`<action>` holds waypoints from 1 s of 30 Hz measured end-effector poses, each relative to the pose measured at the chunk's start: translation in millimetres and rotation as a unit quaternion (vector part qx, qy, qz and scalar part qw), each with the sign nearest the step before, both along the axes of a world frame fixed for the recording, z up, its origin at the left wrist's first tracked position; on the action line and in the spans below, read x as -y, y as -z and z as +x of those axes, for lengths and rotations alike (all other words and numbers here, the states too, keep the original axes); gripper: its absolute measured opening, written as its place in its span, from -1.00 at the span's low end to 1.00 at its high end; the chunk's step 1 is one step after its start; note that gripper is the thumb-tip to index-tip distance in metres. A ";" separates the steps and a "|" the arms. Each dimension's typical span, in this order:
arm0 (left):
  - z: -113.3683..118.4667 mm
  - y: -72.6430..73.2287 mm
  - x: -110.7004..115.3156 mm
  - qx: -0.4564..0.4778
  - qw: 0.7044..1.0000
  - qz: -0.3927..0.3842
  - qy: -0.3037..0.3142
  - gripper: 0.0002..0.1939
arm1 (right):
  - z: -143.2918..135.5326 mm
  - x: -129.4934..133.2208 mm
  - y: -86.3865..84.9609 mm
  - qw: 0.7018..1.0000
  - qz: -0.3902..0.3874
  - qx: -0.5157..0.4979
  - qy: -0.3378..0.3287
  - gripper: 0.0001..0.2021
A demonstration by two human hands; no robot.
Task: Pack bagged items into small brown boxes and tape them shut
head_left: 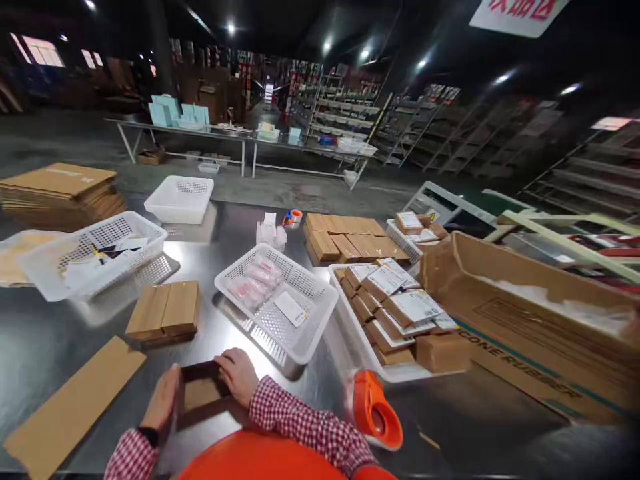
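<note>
Head view: holding a small open box between both hands, left hand along its left wall, right hand over its far right corner. Near the close edge of the metal table. Bounded left by a flat cardboard strip, ahead by small cartons and a white basket. Narrow gap between those two; wider toward the orange tape dispenser.
</note>
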State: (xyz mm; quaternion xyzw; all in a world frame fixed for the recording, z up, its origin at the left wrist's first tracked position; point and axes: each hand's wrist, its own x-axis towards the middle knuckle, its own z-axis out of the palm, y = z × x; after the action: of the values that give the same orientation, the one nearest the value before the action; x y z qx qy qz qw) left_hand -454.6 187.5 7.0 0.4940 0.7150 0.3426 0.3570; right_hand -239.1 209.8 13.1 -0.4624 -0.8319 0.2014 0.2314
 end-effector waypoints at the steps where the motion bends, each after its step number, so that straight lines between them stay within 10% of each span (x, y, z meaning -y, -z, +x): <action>1: 1.5 4.2 1.9 0.031 0.999 -0.014 -0.016 -0.38 | -3.7 1.2 1.8 1.000 0.009 0.007 -0.001 -0.68; 6: 19.6 18.2 4.8 0.092 0.994 -0.010 -0.051 -0.35 | 11.9 -43.5 -28.5 0.999 0.009 -0.004 -0.034 -0.73; 11: 24.0 33.5 2.5 0.093 0.993 0.001 -0.073 -0.37 | 81.2 -188.9 -76.2 0.984 -0.033 0.013 0.177 -0.61; 16: 27.4 46.5 0.3 0.100 0.991 -0.013 -0.088 -0.35 | 125.4 -286.3 -75.4 0.961 -0.098 0.057 0.253 -0.69; 23: 32.1 43.4 -2.4 0.094 0.992 -0.011 -0.087 -0.34 | 126.8 -327.7 -48.4 0.937 -0.194 0.060 0.285 -0.85; 30: 34.6 33.5 -4.7 0.111 0.989 0.004 -0.095 -0.42 | 143.0 -302.4 -71.3 0.952 -0.164 -0.147 0.212 -0.74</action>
State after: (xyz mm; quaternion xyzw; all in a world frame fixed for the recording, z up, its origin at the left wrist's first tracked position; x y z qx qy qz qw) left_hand -420.0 192.1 -26.4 0.3847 0.7132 0.4302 0.3979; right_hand -96.0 512.2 84.4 -0.6248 -0.6273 0.3472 0.3093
